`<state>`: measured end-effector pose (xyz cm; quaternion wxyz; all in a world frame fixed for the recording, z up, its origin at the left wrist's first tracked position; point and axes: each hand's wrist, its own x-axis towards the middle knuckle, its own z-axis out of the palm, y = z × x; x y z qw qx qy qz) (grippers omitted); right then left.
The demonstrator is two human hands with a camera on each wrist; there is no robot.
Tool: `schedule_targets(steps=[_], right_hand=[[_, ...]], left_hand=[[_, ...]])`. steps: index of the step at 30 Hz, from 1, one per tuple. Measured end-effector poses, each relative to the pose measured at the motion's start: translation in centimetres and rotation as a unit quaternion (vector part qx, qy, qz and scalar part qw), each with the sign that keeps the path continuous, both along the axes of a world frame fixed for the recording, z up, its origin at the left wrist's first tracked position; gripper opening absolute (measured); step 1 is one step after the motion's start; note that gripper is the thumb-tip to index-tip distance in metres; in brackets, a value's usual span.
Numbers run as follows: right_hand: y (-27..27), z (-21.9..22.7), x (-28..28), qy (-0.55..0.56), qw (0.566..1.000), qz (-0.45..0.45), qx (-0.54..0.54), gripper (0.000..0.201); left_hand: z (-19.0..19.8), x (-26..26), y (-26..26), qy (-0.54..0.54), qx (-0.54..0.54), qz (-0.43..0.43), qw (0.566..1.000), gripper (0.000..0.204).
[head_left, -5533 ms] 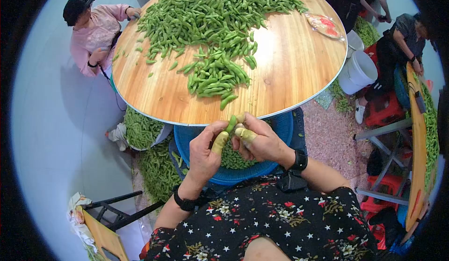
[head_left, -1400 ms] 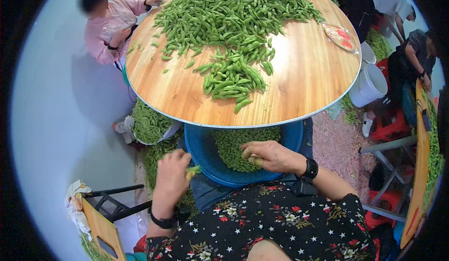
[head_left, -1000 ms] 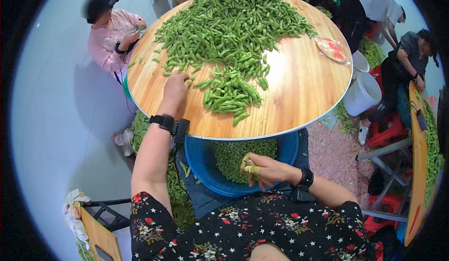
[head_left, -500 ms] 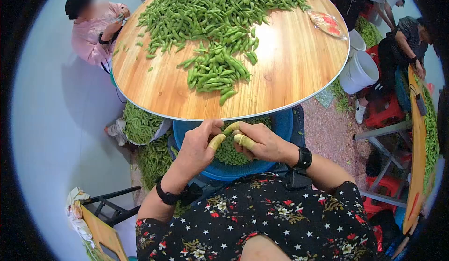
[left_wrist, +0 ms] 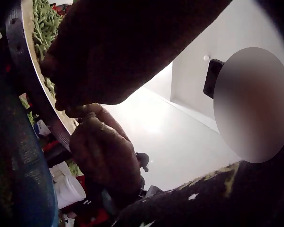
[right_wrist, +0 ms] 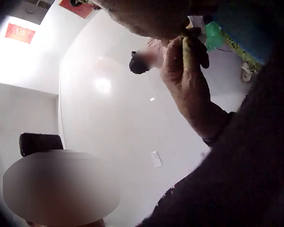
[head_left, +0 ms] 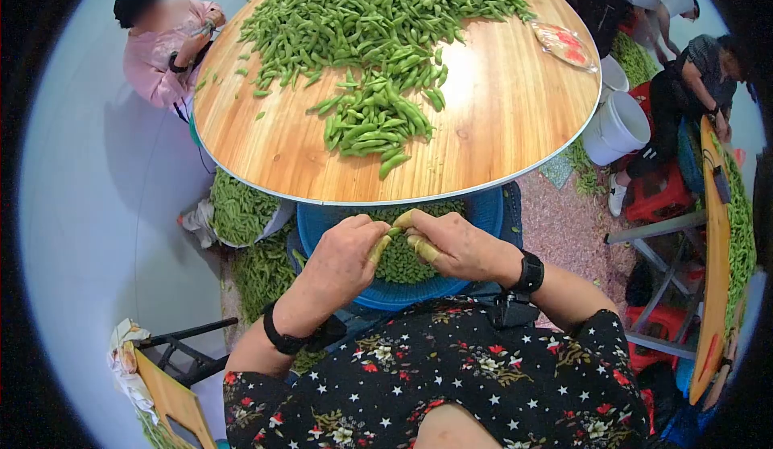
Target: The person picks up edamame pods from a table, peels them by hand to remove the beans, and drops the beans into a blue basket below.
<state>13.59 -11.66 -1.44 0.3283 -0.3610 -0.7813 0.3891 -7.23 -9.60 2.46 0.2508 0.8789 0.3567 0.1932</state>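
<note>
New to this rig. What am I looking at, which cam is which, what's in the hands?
No machine here: a person works with bare hands. The wide picture is from a head camera looking down; the two dark ones are from wrist cameras. The left hand and right hand together pinch one green pod over a blue basin holding shelled green beans. Ahead, a round wooden table carries a pile of pods. Other people sit around it.

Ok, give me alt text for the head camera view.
Both hands, left hand and right hand, pinch one green pod together over a blue basin of shelled beans, below a round wooden table heaped with pods.
</note>
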Motion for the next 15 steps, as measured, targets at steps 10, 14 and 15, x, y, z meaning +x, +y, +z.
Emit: schedule_targets(steps=[10,14,15], right_hand=[[0.8,3.0,0.8,0.026,0.942,0.064,-0.329,0.015],[1.4,0.3,1.0,0.218,0.804,0.128,-0.538,0.016],[1.3,0.1,0.9,0.218,0.804,0.128,-0.538,0.016]], left_hand=[[0.2,-0.2,-0.9,-0.013,0.019,-0.036,0.999,0.021],[-0.6,-0.2,-0.9,-0.024,0.055,-0.037,0.998,0.022],[-0.9,-0.2,-0.9,-0.020,0.076,-0.042,0.996,0.024]])
